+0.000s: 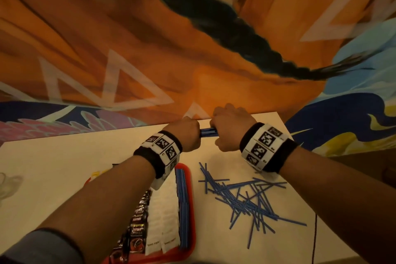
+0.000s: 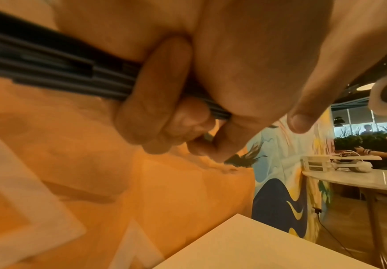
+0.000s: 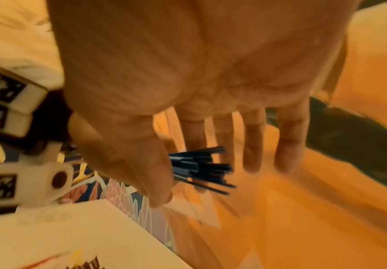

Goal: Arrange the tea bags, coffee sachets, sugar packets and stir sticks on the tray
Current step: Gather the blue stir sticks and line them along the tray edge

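I hold a bundle of blue stir sticks point(image 1: 209, 132) level above the far edge of the table, one hand at each end. My left hand point(image 1: 188, 133) grips its left end; in the left wrist view the fingers point(image 2: 155, 94) curl round the sticks point(image 2: 50, 67). My right hand point(image 1: 222, 133) holds the other end, where uneven stick ends point(image 3: 201, 167) poke out between thumb and index finger. The red tray point(image 1: 191, 210) lies below my left forearm. It holds dark coffee sachets point(image 1: 139, 221), white sugar packets point(image 1: 165, 221) and a row of stir sticks point(image 1: 182, 199) along its right side.
Several loose blue stir sticks point(image 1: 242, 199) lie scattered on the white table point(image 1: 64, 156), right of the tray. A black cable point(image 1: 315, 238) runs down the table's right side. An orange painted wall point(image 1: 128, 49) stands right behind the table. Another table point(image 2: 349, 180) stands farther off.
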Available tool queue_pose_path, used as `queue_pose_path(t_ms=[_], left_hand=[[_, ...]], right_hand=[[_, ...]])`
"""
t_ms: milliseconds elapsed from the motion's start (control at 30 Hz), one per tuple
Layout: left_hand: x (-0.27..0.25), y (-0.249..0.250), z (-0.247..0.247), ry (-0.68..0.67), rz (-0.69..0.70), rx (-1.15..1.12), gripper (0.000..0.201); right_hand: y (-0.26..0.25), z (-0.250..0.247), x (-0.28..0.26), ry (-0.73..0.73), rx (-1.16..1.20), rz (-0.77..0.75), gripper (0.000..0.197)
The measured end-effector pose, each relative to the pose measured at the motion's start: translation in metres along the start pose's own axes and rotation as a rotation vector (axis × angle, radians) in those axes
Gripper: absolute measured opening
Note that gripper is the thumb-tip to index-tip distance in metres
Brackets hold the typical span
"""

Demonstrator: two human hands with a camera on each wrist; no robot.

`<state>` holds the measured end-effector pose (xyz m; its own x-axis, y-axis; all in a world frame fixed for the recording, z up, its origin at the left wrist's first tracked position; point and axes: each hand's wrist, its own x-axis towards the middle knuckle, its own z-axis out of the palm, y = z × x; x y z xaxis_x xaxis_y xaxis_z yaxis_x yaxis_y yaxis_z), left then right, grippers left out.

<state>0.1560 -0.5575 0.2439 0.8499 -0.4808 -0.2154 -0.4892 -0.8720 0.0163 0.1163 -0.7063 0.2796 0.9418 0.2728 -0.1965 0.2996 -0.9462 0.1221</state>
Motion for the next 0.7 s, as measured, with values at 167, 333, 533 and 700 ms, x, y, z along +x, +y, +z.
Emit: queue_pose_path(t_ms=[167,333,533,700], left_hand=[[0.002,-0.001,-0.009,0.047,0.017,-0.158,0.038],[-0.002,0.005,-0.013,0.083,0.001,-0.195,0.052],[-0.009,0.0,-0.008,0.129,-0.015,-0.209,0.055],[-0.015,-0.003,-0.002,0.094,0.004,-0.255,0.064]], right_hand=[[-0.023,0.002,0.002,0.025,0.034,0.015,0.031],[-0.029,0.002,0.008,0.091,0.126,0.113,0.017],[-0.035,0.013,0.015,0.131,0.176,0.132,0.022],[-0.041,0.014,0.017,0.183,0.152,0.092,0.022]])
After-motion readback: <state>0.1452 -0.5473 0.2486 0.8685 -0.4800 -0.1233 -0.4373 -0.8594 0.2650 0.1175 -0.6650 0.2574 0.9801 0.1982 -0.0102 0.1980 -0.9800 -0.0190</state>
